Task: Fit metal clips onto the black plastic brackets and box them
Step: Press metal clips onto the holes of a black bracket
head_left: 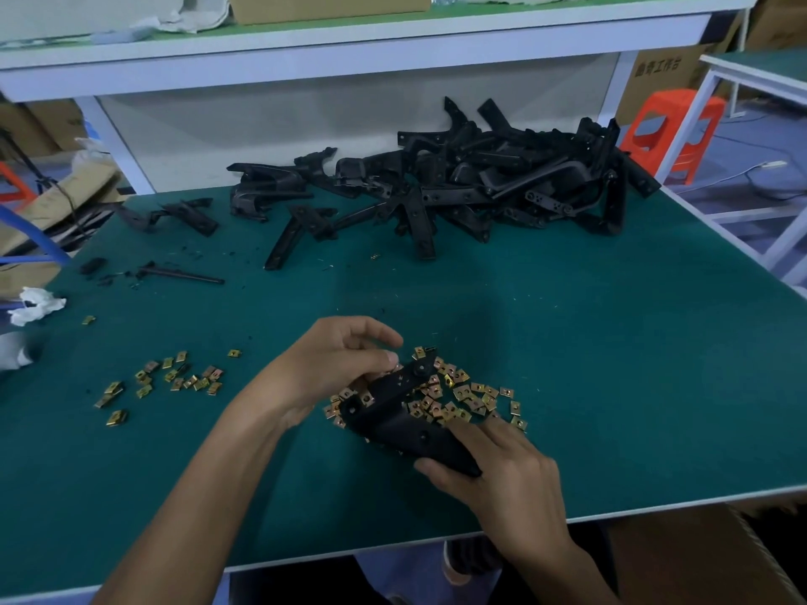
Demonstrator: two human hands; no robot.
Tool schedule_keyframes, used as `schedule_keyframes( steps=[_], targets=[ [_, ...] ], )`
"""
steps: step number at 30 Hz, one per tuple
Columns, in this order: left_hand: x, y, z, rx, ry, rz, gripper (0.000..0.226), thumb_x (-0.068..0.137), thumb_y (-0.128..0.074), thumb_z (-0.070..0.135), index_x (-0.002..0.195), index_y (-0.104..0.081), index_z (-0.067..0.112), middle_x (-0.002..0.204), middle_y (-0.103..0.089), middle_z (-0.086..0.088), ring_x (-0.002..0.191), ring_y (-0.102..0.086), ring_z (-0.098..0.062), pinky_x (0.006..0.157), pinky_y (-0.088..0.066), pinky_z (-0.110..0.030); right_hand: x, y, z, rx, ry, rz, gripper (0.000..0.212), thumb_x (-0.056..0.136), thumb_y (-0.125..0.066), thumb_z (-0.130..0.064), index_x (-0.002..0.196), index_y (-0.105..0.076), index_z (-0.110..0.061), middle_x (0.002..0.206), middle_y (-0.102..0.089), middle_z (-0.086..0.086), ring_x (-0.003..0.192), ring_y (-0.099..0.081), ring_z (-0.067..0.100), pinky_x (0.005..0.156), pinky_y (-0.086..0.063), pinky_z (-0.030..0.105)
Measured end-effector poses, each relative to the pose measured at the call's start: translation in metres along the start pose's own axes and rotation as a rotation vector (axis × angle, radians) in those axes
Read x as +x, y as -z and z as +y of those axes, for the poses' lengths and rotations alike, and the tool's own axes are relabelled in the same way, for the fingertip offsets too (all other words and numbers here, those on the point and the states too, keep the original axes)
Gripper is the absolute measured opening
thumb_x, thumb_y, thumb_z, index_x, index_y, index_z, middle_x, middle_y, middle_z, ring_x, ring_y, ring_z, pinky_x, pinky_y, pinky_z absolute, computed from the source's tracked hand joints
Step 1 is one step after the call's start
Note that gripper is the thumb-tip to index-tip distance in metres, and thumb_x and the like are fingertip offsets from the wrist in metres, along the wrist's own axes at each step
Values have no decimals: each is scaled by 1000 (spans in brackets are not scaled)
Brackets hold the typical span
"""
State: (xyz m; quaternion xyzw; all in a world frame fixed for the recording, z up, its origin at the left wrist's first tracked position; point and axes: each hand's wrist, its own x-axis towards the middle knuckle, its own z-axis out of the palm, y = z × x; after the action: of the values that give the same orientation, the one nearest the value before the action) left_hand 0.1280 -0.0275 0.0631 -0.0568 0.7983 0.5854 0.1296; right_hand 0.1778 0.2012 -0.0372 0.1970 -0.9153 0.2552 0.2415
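Observation:
A black plastic bracket [395,412] lies tilted over a heap of brass-coloured metal clips [469,397] near the table's front. My right hand [493,469] grips the bracket's near end, thumb under it. My left hand [338,364] has its fingers curled at the bracket's far end, thumb and fingertips pinching there; whether a clip sits between them is hidden. One clip [368,399] sits on the bracket's left edge. A second scatter of clips [174,379] lies to the left. A large pile of black brackets [480,181] fills the back of the table.
The green table mat [611,364] ends in a front edge near my body. A brown cardboard box [698,556] stands below at the front right. White crumpled tissue [35,305] lies at the left edge. A shelf [349,54] runs overhead behind the pile; an orange stool [672,128] stands far right.

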Motion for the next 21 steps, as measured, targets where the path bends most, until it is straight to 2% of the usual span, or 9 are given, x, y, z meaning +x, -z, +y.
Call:
schedule_keyframes(
  steps=[7, 13, 17, 21],
  targets=[
    [-1, 1, 3, 42, -6, -58, 17, 88, -76, 12, 103, -74, 20, 69, -66, 5, 64, -59, -7, 64, -48, -19, 0, 1, 1, 11, -3, -45, 49, 83, -54, -73, 93, -74, -30, 76, -62, -10, 73, -65, 15, 48, -44, 28],
    [-6, -4, 5, 109, -20, -90, 16, 87, -75, 10, 99, -76, 22, 69, -64, 2, 62, -51, -10, 60, -41, -20, 0, -1, 1, -11, 19, -40, 49, 83, -53, -73, 90, -75, -29, 72, -61, -8, 64, -64, 17, 44, -40, 28],
    [-9, -9, 1, 166, -69, -40, 16, 87, -77, 15, 96, -77, 28, 72, -69, 4, 66, -58, -10, 63, -45, -21, 0, 0, 1, 5, -5, -77, 51, 84, -51, -74, 91, -75, -29, 71, -60, -9, 65, -64, 17, 44, -41, 29],
    [-12, -11, -3, 164, -171, 47, 13, 92, -72, 20, 97, -77, 31, 81, -76, 5, 73, -68, -5, 67, -51, -15, 0, 0, 1, 20, -43, -57, 51, 84, -51, -75, 96, -73, -31, 75, -60, -9, 69, -63, 16, 47, -41, 29]
  ],
)
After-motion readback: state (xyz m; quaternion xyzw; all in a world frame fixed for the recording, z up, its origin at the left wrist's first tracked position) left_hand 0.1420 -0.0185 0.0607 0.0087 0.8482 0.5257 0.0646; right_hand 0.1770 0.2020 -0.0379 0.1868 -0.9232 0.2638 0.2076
